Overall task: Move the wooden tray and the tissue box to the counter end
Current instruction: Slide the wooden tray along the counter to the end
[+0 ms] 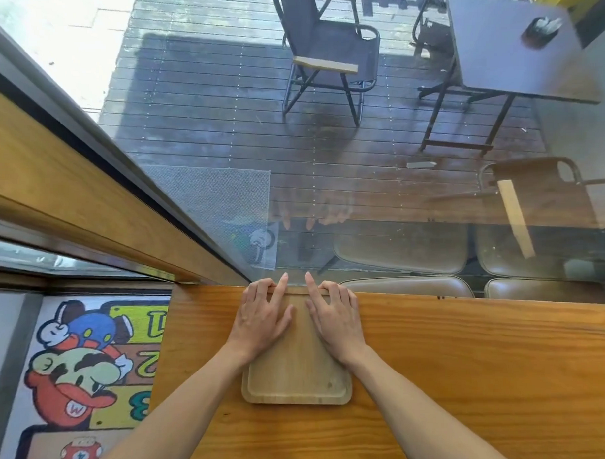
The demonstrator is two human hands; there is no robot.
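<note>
A light wooden tray (296,377) with a raised rim lies on the wooden counter (470,360), near the counter's left end and against the window glass. My left hand (261,315) rests on the tray's far left part, fingers curled over the far rim, index finger stretched toward the glass. My right hand (335,312) mirrors it on the far right part, fingers curled over the same rim. Both hands grip the far edge of the tray. No tissue box is in view.
The window glass (326,159) stands right behind the counter's far edge. The counter's left end (165,354) drops to a floor mat (86,374) with cartoon figures. Beyond the glass are a deck, chairs and a table.
</note>
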